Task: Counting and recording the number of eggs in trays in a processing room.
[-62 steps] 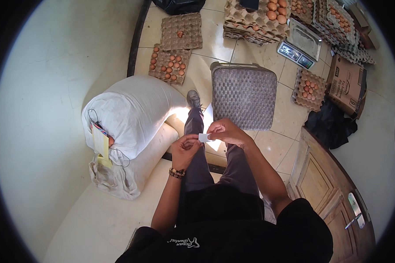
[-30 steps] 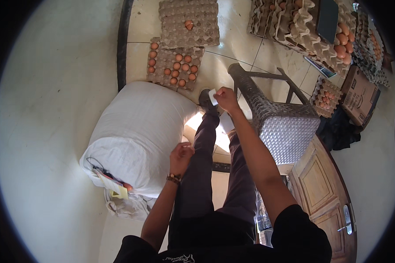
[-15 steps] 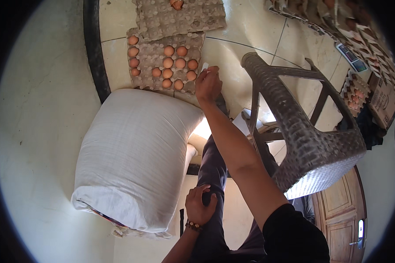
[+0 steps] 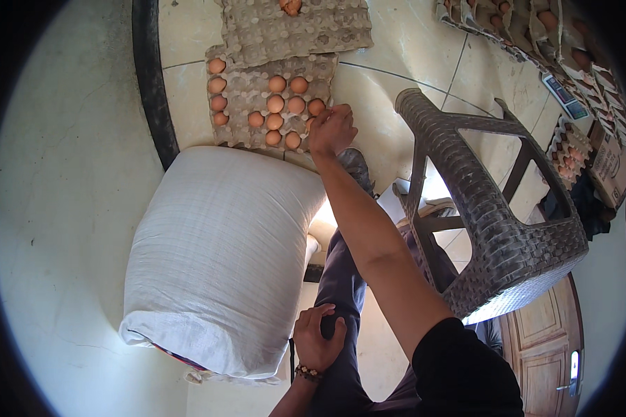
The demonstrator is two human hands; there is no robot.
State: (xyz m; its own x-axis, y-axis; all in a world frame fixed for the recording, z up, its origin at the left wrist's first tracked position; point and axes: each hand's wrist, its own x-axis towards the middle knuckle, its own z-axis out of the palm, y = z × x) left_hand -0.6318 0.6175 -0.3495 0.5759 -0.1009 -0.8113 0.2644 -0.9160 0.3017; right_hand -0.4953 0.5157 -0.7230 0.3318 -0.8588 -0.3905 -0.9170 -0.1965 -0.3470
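Head view: holding right hand (image 4: 332, 130) over the right edge of a tray (image 4: 247, 94) of eggs (image 4: 275, 103), cupped apart likely against rolling, with fingers curled, on what cannot tell, and resting left hand (image 4: 320, 340), loosely spread, on knee (image 4: 344, 306), probably for balance.

Right sleeve (image 4: 460, 372): short, plain black, wide at the hem
Left-wrist bracelet (image 4: 308, 373): rounded beads, some dark, some lighter brown
Trousers (image 4: 342, 267): long, dark, purplish grey, creased cloth
Shoe (image 4: 355, 168): dark grey, partly hidden
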